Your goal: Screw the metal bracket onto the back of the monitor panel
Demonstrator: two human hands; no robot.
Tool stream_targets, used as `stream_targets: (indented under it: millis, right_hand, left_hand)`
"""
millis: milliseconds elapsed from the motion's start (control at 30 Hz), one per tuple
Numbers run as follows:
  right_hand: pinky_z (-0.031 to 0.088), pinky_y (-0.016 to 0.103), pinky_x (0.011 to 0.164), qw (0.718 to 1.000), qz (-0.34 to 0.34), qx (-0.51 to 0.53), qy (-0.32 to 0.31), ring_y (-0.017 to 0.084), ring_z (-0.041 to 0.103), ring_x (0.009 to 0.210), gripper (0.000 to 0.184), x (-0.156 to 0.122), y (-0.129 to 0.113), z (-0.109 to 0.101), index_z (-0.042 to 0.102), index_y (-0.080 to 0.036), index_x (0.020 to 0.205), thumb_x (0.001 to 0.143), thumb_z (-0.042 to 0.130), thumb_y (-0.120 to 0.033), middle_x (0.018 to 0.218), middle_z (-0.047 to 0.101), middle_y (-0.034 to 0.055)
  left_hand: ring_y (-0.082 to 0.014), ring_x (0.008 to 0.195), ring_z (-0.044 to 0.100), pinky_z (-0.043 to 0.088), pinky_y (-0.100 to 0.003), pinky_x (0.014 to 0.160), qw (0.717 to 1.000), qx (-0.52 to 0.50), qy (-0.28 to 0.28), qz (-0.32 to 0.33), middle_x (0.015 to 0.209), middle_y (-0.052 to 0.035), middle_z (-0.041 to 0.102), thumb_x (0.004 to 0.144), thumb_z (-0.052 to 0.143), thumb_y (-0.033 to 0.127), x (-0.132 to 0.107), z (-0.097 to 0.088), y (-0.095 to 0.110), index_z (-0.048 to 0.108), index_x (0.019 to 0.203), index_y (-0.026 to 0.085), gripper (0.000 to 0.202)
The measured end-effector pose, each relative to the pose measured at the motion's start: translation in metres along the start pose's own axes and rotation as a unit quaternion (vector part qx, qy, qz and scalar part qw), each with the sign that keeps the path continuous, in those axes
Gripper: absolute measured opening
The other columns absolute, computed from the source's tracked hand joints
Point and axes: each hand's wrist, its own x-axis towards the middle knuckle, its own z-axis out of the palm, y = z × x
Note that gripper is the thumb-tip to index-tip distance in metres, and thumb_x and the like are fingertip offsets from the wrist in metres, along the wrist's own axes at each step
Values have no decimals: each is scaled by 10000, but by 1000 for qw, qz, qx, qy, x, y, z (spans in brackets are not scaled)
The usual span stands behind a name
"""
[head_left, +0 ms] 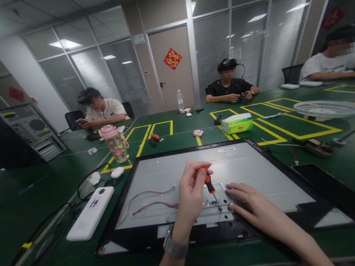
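Observation:
My left hand [193, 185], with a watch [175, 243] on its wrist, grips an orange and black screwdriver [208, 181] by the handle. The shaft slants down, its tip at the lower edge of a small circuit board [212, 203]. That board sits on the back of a large flat display panel [254, 160] lying on the table. My right hand [250, 202] rests on the panel right of the tip, fingers stretched out and slightly apart. Loose thin cables [152, 205] run across the panel left of my left hand.
A white power bank [90, 215] and black cables [42, 241] lie left, a pink-lidded bottle [116, 146] behind them. To the right are a dark flat panel [338, 189] and a white round grille [327, 108]. A green tissue pack [237, 124] lies behind; three people sit across the table.

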Motion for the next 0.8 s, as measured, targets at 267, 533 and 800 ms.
stream_targets:
  millis: [267,533,800]
  right_hand:
    - [427,550,1129,1000,9,-13,-21,332,583,1291,383,1,-1,-2,691,-184,1251,923,585,-353,1383,635,153]
    - [415,553,1140,1000,5,-22,-20,329,585,1292,372,-1,-2,-2,693,-206,1249,925,582,-351,1381,638,140]
    - [405,558,1149,998,6,-42,-36,326,569,1311,389,-1,-2,-1,671,-190,1279,945,552,-349,1407,617,147]
  left_hand:
    - [-172,842,603,498,-277,755,999,36,18,13,893,-42,565,949,597,363,1,-4,0,746,937,201,220]
    - [-205,936,606,507,-321,835,999,43,19,17,961,-64,579,938,606,367,0,-3,3,747,895,203,221]
    - [-170,851,635,506,-271,746,1000,13,19,2,922,-48,597,974,558,338,3,-3,0,731,1037,189,236]
